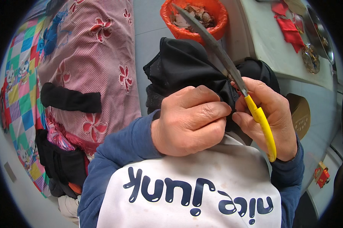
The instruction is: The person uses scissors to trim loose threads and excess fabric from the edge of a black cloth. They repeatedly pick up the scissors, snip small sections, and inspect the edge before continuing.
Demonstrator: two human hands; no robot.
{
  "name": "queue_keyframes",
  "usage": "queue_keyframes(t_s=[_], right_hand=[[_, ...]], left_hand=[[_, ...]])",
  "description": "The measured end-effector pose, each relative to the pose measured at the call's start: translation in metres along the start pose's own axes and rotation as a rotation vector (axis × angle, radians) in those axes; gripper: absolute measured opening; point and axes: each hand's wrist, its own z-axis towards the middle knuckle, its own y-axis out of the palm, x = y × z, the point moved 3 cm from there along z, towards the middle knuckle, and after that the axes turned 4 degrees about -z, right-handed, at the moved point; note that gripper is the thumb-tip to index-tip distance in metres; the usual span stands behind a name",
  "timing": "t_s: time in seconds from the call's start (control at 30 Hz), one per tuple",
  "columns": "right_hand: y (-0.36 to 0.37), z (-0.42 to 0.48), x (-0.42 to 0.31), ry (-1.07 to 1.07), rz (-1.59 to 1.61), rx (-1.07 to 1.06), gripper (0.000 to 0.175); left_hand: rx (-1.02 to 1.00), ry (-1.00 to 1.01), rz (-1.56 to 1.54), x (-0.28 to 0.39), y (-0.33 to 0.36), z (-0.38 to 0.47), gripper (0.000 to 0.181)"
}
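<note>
Scissors with a yellow handle and long dark metal blades (217,47) hang across my right hand (267,114), the blades pointing up and left. The right thumb and fingertips also meet at the edge of a black garment (185,65) that lies over my lap. Beside them, my left hand (191,121) is curled closed against the same black cloth; its thumb and fingertips are hidden, and the cloth seems pinched there. The two hands nearly touch. Below them is a white apron (165,173) with large dark lettering.
On the left, a pink patterned cover (111,57) bears a black tube of cloth (71,98) and dark clothes (63,159). An orange-lined bin (164,17) with scraps stands ahead. A pale table (274,48) with red packets (289,32) is at upper right.
</note>
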Motion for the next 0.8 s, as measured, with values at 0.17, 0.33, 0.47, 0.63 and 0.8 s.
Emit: queue_keyframes(t_s=[0.17, 0.33, 0.47, 0.63, 0.8], right_hand=[[0.009, -0.006, 0.002, -0.027, -0.044, 0.099, 0.052], [0.018, -0.007, 0.000, -0.232, -0.240, 0.161, 0.048], [0.025, -0.003, 0.008, -0.299, -0.363, 0.269, 0.046], [0.032, 0.002, 0.026, -0.256, -0.181, 0.442, 0.051], [0.039, -0.007, 0.027, -0.173, 0.019, 0.474, 0.048]], left_hand=[[-0.046, 0.060, 0.095, 0.009, -0.002, -0.003, 0.026], [-0.074, 0.044, 0.203, 0.009, 0.005, -0.005, 0.019], [-0.076, -0.139, 0.201, 0.009, 0.013, -0.006, 0.015], [-0.182, -0.173, 0.144, 0.016, 0.010, -0.011, 0.013], [-0.122, -0.036, 0.103, 0.021, 0.006, -0.017, 0.027]])
